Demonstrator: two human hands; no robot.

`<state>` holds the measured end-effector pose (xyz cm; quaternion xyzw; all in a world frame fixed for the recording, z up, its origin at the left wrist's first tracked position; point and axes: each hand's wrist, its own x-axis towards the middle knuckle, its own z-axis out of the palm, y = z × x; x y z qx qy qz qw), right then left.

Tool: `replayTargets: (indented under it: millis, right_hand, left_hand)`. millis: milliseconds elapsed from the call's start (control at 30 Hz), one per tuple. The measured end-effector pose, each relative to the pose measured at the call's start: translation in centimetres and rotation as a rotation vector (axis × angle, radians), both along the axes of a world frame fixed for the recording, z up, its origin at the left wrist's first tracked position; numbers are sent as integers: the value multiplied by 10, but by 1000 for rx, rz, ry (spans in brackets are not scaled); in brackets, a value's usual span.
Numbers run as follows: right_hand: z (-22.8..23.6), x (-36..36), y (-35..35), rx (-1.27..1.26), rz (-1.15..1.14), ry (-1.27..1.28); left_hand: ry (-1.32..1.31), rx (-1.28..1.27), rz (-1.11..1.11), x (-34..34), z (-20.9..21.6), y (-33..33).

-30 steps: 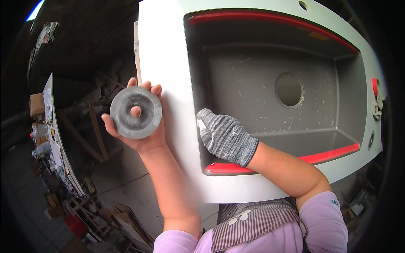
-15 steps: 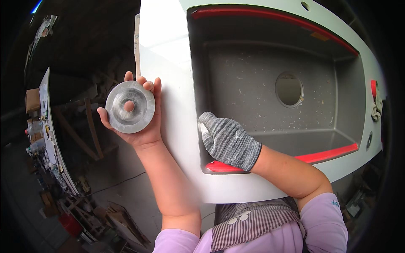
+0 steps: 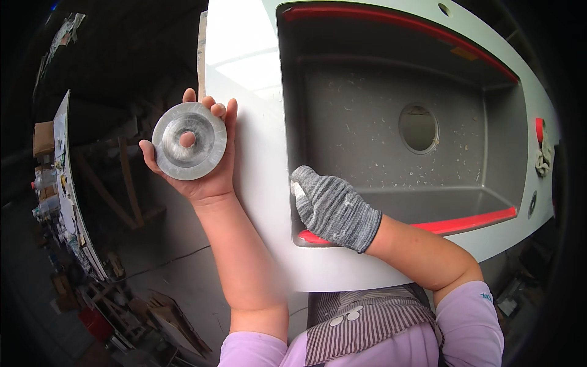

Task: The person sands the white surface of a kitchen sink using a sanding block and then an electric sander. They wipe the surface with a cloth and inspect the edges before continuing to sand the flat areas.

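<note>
My bare left hand (image 3: 211, 180) is palm up to the left of the white countertop (image 3: 260, 183), holding a round, translucent grey disc (image 3: 168, 156) with a hole in its middle. Skin shows through that hole, and the fingers stick out around the disc's edge. A striped grey glove covers my right hand (image 3: 336, 208), which is closed at the near left corner of the dark grey sink (image 3: 379, 147). Its thumb side has white on it and lies at the sink's left edge. Whatever its curled fingers hold, if anything, is hidden.
Red strips (image 3: 465, 225) line the sink's near and far edges. White shavings lie around the drain hole (image 3: 419, 128). A red roll (image 3: 540, 129), a cloth (image 3: 543, 160) and a dark round piece (image 3: 532, 202) are at the countertop's right end. A cluttered table (image 3: 67, 189) stands far left.
The left hand and its disc sit slightly higher in the picture. The right hand has shifted a little to the right relative to the picture, staying closed at the sink's edge.
</note>
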<state>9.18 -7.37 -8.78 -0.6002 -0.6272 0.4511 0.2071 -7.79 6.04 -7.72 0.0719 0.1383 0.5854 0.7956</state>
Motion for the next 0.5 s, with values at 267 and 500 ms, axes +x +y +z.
replayTargets:
  millis: [267,500]
  right_hand:
    - [5,-2,-7,-45,14,28]
    - [-4,-4,-25,12,78,67]
  left_hand:
    - [4,15,-2,-1,0,1]
    - [21,6,12,1,1,0]
